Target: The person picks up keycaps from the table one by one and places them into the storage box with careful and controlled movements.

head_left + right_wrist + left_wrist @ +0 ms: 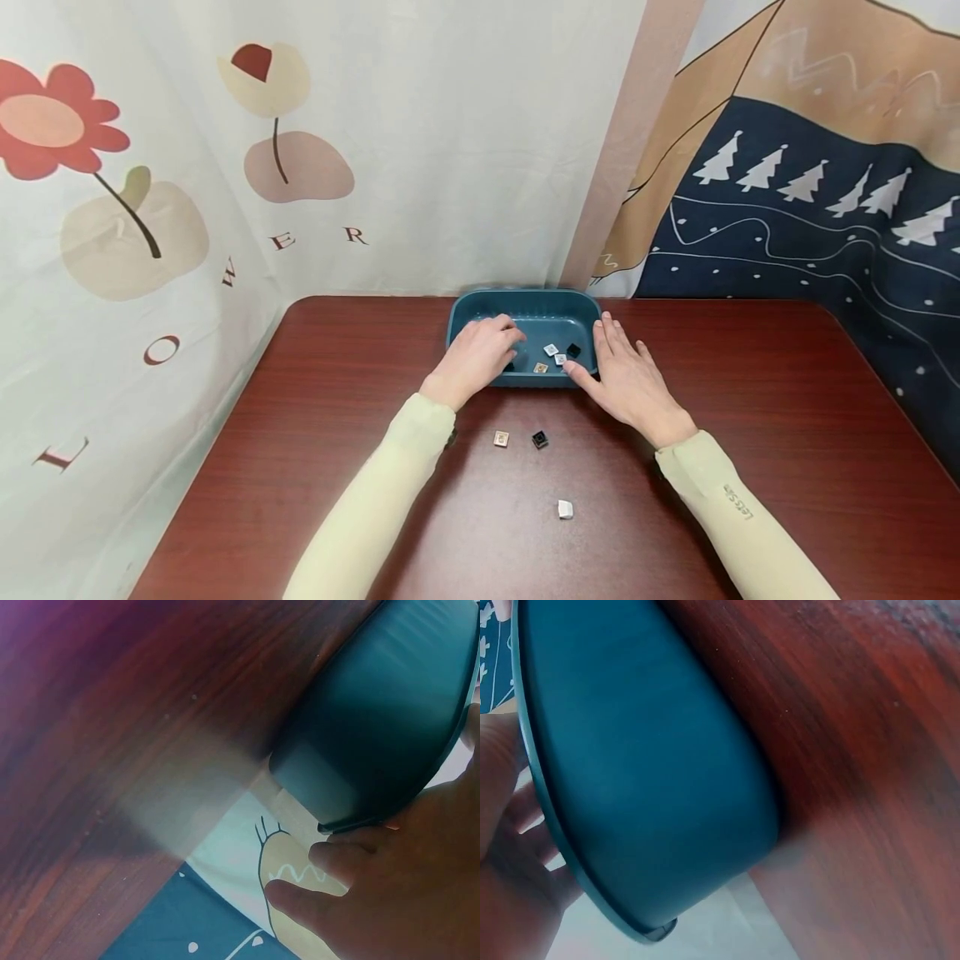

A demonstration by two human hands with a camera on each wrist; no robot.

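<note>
A blue-green tray [525, 297] stands near the far edge of the table, with several small square keycaps inside. Among them are a white keycap [551, 350], a black keycap [573, 350] and a tan keycap [541, 367]. My left hand [480, 350] reaches over the tray's left front, fingers bent down inside; whether they pinch anything is hidden. A dark keycap [510, 367] shows just beside that hand. My right hand [626, 375] lies along the tray's right side with straight fingers, its thumb over the front right corner.
On the reddish-brown table [337, 417] in front of the tray lie a tan keycap [501, 438], a black keycap [540, 439] and, closer to me, a white keycap [566, 509]. A printed curtain [450, 167] hangs behind the table.
</note>
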